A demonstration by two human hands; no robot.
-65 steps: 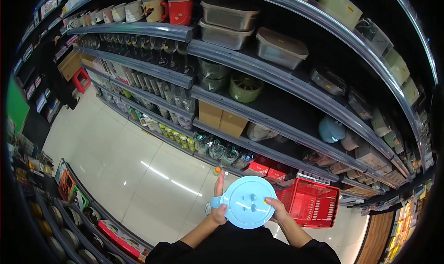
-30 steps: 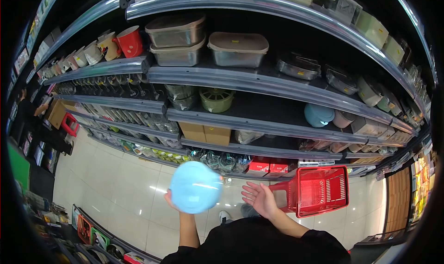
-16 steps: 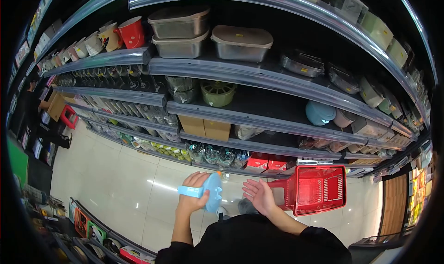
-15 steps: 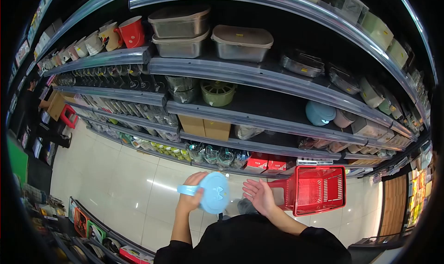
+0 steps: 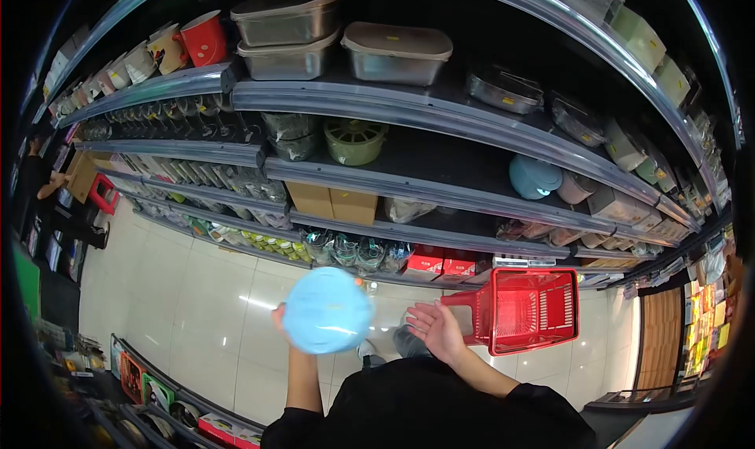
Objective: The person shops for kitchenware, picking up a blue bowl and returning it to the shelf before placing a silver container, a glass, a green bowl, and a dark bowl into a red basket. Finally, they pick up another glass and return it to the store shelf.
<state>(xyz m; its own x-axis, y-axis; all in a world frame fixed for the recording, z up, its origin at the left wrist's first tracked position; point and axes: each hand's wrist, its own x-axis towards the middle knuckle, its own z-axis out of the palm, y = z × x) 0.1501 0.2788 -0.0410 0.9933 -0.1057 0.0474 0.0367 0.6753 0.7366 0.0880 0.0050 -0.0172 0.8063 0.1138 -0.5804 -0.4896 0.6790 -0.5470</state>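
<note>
Blue container (image 5: pixel 326 310) hung raised to the left of the red basket (image 5: pixel 525 310), smooth side to the camera, probably because the left hand (image 5: pixel 277 317) clasped it from behind. The right hand (image 5: pixel 435 329) hovered empty, fingers spread, just beside the basket.

Shop aisle, shelves (image 5: pixel 409 119) lining both sides.
Dark metal-edged shelves are curving overhead, pale glossy floor tiles (image 5: pixel 189 284) are reflecting white light streaks (image 5: pixel 255 302), 1 red basket (image 5: pixel 523 309) is standing by the bottom shelf.
</note>
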